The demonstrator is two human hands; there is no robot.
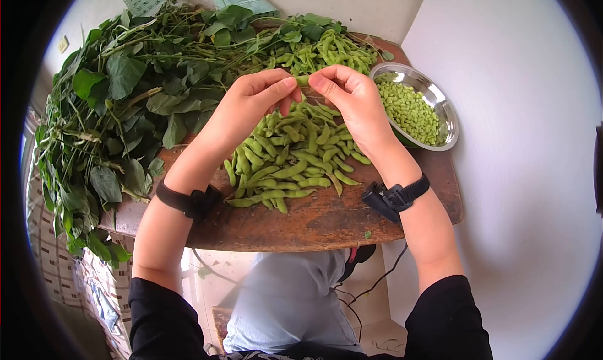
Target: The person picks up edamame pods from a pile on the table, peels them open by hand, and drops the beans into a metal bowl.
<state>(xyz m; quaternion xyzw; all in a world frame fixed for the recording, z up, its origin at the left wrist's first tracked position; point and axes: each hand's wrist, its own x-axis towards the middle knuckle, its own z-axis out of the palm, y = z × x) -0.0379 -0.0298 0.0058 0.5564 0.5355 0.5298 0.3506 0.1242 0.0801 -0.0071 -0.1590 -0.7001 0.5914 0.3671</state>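
Between my two hands is a single green soybean pod (303,81), pinched at its ends above the table. My left hand (260,99) grips the left end between thumb and forefinger. At the right end, the thumb and forefinger of my right hand (352,102) are closed on the same pod. Below my hands lies a pile of soybean pods (295,162). To the right of my right hand, a steel bowl (447,112) holds shelled green soybeans (409,109). Another heap of pods (342,51) lies behind my hands.
A large mound of leafy soybean stalks (125,109) covers the left side of the wooden table (326,219) and hangs over its edge. A white wall (515,140) stands close on the right. Black cables (370,294) run down below the table.
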